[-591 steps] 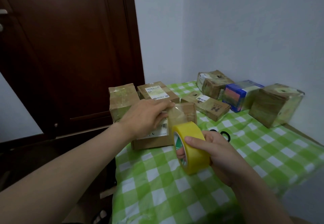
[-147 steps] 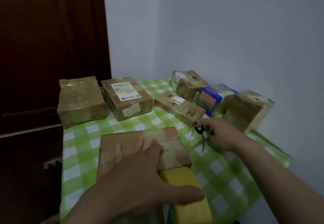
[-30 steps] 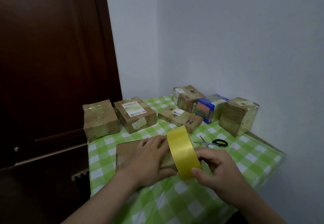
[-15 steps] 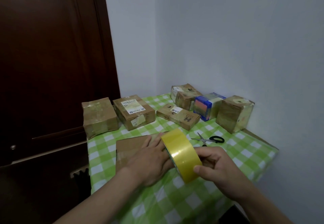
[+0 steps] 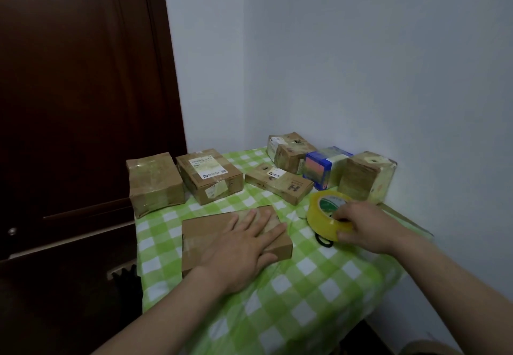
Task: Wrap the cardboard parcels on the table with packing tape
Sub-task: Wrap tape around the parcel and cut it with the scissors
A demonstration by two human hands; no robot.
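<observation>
Reads "H" on the flat box [image 5: 277, 185]. Elsewhere only white labels [image 5: 207, 166], with print seemingly too small and blurred to read.

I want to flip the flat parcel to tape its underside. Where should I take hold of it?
Probably by its short ends, one of the hands coming in from each side: the flat parcel lies flat and thin on the tablecloth, both ends clear of neighbours, while the left hand only presses on top.
</observation>
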